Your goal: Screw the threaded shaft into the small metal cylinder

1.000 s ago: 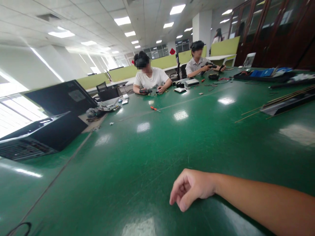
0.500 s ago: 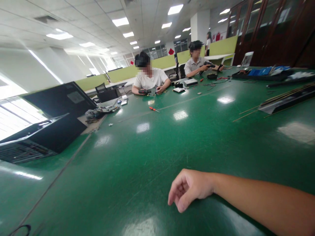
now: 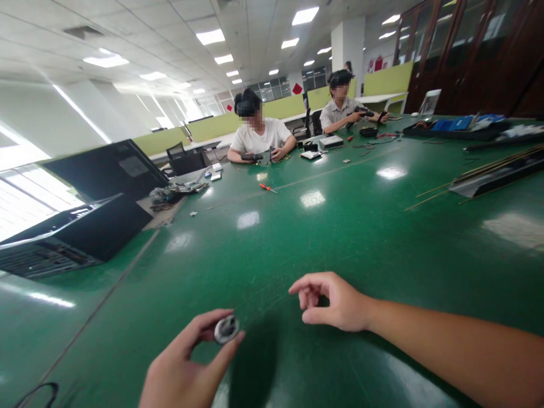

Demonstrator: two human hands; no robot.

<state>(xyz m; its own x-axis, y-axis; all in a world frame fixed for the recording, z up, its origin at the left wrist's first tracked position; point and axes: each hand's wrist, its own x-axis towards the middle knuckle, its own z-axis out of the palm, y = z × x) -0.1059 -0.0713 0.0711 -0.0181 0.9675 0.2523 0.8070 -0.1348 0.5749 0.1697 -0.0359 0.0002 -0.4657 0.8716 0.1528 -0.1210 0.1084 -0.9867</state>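
Between thumb and fingers, my left hand grips a small round object with a pale rim and a dark, uneven middle; its exact kind I cannot make out. It is held above the green tabletop near the front edge of the view. To the right, my right hand hovers or rests over the same surface, thumb and index finger apart, the other fingers curled, holding nothing. A gap separates it from the round object.
An orange screwdriver lies farther back. Left stands an opened black computer case beside a heap of parts. Thin rods and a metal channel lie right, below a dark tray. Two people work across the table.
My left hand has come into view from below with the round object in its grip. My right hand has lifted slightly, and its index finger and thumb have spread apart.
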